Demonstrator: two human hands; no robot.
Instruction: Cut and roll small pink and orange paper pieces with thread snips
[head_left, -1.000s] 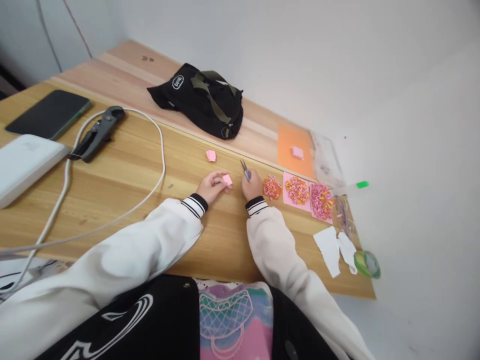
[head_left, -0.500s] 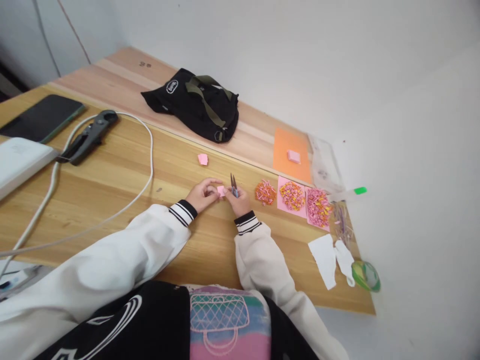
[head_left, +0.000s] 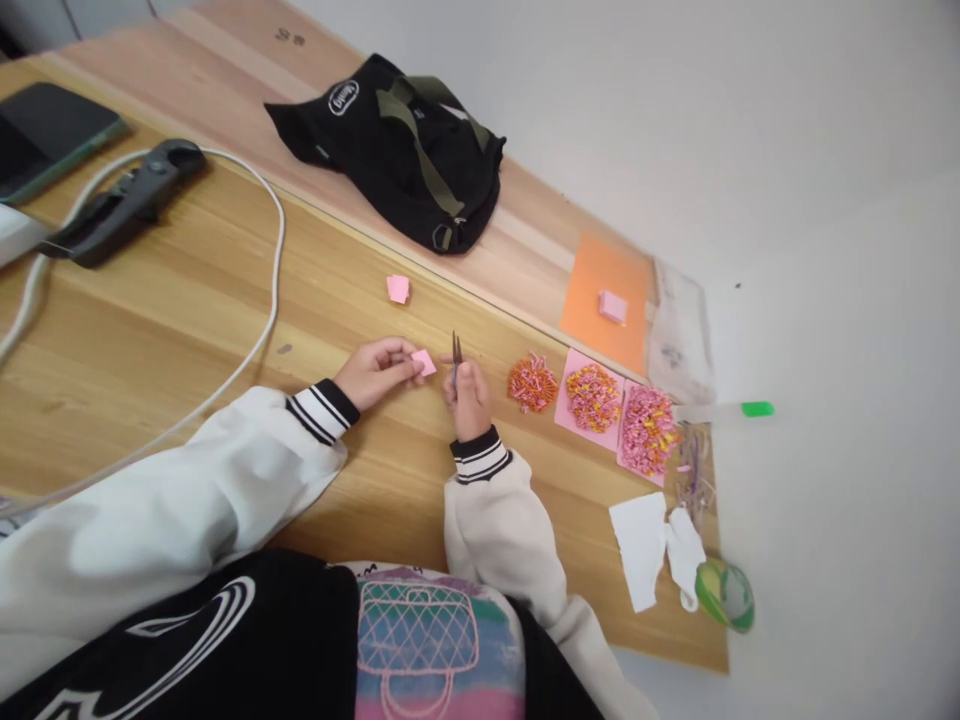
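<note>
My left hand pinches a small pink paper piece just above the wooden table. My right hand grips small thread snips, blades pointing up, right beside the pink piece. Another pink folded piece lies on the table behind my hands. To the right sit piles of rolled paper bits: an orange pile on the bare wood, and two more on pink sheets.
A black bag lies at the back. An orange sheet carries a small pink block. White paper scraps, a green tape roll and a green-capped tube sit at the right edge. A white cable, black pliers and phone lie left.
My right hand with the snips has moved left to the pink piece and turned the blades upright. The view has shifted down and to the right.
</note>
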